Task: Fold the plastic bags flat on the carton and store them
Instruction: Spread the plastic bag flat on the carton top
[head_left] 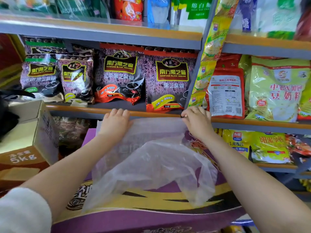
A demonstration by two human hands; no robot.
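A translucent plastic bag (151,158) lies spread over the top of a purple and yellow carton (151,216) in front of me. My left hand (116,123) lies flat on the bag's far left corner, fingers straight, pressing it down. My right hand (196,121) is at the bag's far right corner, fingers curled and pinching the edge. The near part of the bag is wrinkled and puffed up.
Shop shelves (117,110) stand right behind the carton, packed with black sesame packets (168,81) and yellow food bags (276,91). An open brown carton (30,132) marked 5kg sits at the left. Lower shelves at the right hold more packets (262,145).
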